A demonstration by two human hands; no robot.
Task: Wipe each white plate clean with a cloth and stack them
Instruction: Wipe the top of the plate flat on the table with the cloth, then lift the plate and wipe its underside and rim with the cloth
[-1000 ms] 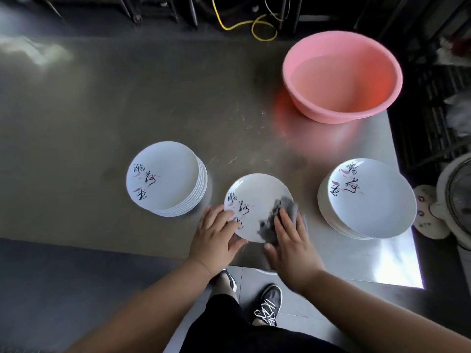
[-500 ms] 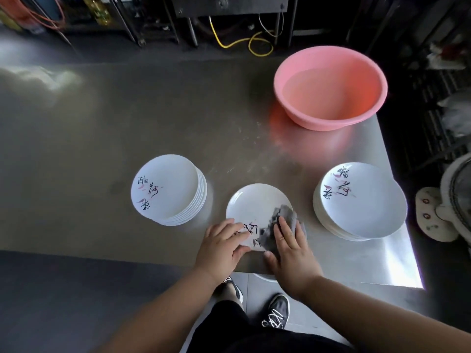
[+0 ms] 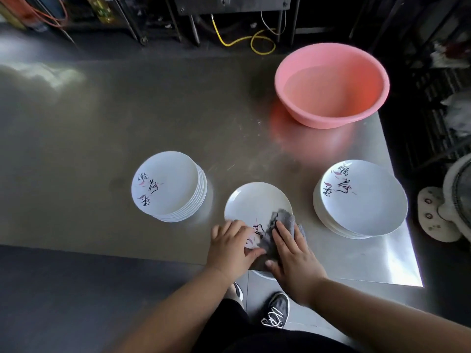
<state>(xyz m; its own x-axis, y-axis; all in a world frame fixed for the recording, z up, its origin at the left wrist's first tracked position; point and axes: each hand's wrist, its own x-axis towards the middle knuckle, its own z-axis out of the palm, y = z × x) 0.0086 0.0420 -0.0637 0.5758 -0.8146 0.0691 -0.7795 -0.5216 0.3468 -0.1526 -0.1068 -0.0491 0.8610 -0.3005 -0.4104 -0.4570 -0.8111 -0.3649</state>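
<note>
Steel bench (image 3: 76, 138): left hand (image 3: 230, 247) flat steadying middle plate (image 3: 256, 202), right hand (image 3: 293, 253) pressing grey cloth (image 3: 279, 226) open-palmed; stacks left (image 3: 168, 187) and right (image 3: 362, 197), task midway.

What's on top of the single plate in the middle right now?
On the middle plate lies a grey cloth, pressed down by the right hand. The left hand rests on its near rim. Both cover most of the plate's black lettering and near edge.

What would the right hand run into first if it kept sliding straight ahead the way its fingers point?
Probably nothing soon: the right hand, pressing the grey cloth, points up across the single plate; beyond lies bare steel table. The pink basin sits farther off, rightward.
</note>
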